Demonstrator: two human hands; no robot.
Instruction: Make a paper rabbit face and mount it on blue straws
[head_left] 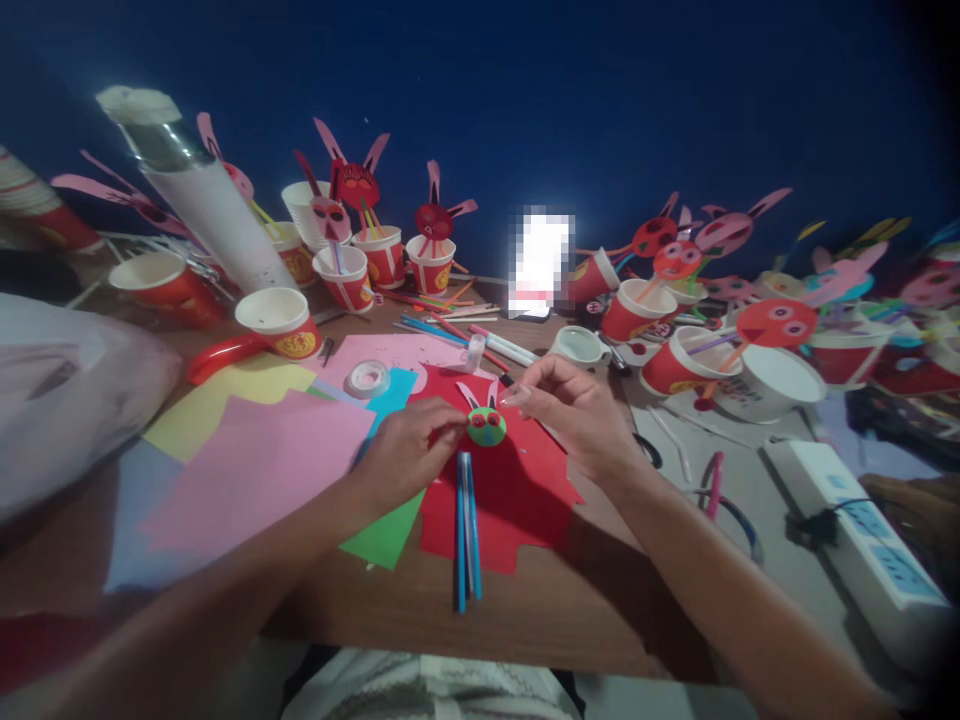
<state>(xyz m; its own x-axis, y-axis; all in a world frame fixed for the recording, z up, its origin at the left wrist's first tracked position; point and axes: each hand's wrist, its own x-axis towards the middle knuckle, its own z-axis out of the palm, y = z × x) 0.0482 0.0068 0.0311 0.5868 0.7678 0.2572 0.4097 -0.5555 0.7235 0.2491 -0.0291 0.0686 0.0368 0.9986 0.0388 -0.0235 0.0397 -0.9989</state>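
Observation:
A small green paper rabbit face [487, 428] with red eyes and pink ears is over the red paper [525, 500]. My left hand [412, 440] is closed, its thumb and fingers pinching the face's left edge. Just beyond the right ear, my right hand [574, 405] is closed in a pinch. Something small and pale shows at its fingertips, too blurred to name. Blue drinking straws [462, 530] lie side by side below the face, pointing toward me. A roll of clear tape [367, 378] lies on pink paper to the left.
Red and white paper cups [345, 275] with paper rabbit heads on straws line the back. A lit phone [538, 265] stands at the wall. Coloured paper [262, 470] covers the left. A power strip [862, 540] lies right, a white flask [210, 210] stands back left.

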